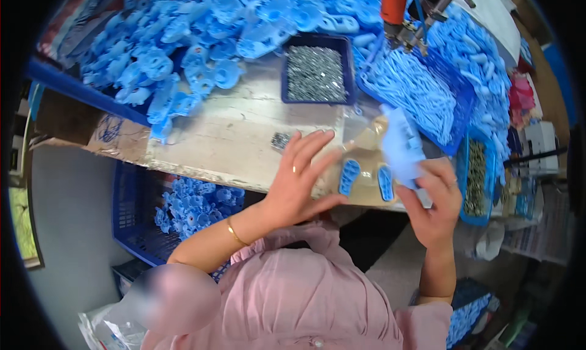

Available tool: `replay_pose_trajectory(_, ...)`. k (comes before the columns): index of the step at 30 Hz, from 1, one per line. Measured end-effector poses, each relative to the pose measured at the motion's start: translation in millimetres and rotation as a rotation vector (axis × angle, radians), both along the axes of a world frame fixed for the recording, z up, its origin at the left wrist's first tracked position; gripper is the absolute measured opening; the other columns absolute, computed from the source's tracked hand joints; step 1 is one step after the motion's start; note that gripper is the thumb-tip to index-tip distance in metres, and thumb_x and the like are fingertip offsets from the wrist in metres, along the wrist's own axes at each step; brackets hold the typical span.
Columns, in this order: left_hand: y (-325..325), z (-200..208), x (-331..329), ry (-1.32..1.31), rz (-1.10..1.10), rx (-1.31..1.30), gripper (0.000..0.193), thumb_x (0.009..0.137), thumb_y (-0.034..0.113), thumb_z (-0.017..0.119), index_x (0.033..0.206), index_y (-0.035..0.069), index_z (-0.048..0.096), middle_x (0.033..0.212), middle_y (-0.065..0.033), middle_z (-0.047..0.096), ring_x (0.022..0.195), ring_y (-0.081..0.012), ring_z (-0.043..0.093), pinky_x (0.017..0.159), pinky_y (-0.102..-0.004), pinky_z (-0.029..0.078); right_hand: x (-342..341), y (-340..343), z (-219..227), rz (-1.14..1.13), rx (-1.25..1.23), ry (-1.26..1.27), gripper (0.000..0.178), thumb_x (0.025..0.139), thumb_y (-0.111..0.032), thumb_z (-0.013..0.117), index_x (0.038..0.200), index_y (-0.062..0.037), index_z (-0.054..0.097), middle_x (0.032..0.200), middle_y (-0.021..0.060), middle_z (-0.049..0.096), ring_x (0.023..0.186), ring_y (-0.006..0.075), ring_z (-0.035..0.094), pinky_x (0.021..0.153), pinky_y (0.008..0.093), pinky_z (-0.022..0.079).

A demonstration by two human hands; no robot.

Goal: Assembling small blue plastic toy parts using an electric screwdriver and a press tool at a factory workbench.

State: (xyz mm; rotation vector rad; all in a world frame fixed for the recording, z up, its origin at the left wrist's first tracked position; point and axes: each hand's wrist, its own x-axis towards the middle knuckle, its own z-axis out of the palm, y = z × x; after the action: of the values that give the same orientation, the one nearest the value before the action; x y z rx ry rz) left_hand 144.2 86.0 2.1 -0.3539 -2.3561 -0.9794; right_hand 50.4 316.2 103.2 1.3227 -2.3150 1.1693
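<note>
My right hand [438, 194] is closed on a light blue plastic part [403, 145], smeared by motion, held upright above the right end of a tan fixture [366, 194] at the table's front edge. Two small blue sole-shaped plastic pieces [350, 177] with ribbed insides sit in that fixture. My left hand [299, 182] hovers left of them, fingers spread, holding nothing I can see. Just beyond its fingers lies a little heap of small metal pieces [281, 140]. Farther back stands a dark blue tray of small metal parts [315, 74].
Light blue molded shells [201, 32] pile up along the back left. At the right, a blue basket [467, 97] holds long light blue strips, under an orange-and-metal tool [395, 8]. A blue bin [473, 219] contains brassy small parts. Below the table is a blue crate [131, 206].
</note>
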Motion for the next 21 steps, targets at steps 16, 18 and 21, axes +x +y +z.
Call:
replay_pose_trajectory(16,23,-24,-26,-0.342,-0.150,0.033,0.089,0.076,0.014,0.080,0.150,0.001,0.033,0.148,-0.0222,0.044,0.135,-0.0410,0.043,0.114,-0.0472,0.033,-14,22,-89,0.083,0.452,0.010,0.040,0.080,0.001,0.064,0.120,-0.0049,0.068,0.103,0.0074,0.065,0.092,0.0277,0.060,0.079,0.0379,0.052)
replay_pose_trajectory(18,23,-27,-27,-0.350,-0.158,0.070,0.088,0.076,0.012,0.079,0.150,0.000,0.033,0.148,-0.0223,0.044,0.135,-0.0409,0.042,0.114,-0.0467,0.034,-23,25,-89,0.182,0.435,-0.036,0.041,0.080,0.001,0.063,0.121,-0.0049,0.068,0.104,0.0079,0.065,0.093,0.0274,0.060,0.080,0.0381,0.052)
replay_pose_trajectory(21,23,-24,-27,-0.342,-0.159,0.065,0.087,0.077,0.010,0.077,0.151,0.000,0.032,0.148,-0.0221,0.043,0.136,-0.0405,0.042,0.114,-0.0460,0.034,-22,24,-82,0.178,0.356,-0.040,0.039,0.082,-0.002,0.059,0.120,-0.0054,0.066,0.105,0.0057,0.064,0.096,0.0252,0.060,0.082,0.0363,0.053)
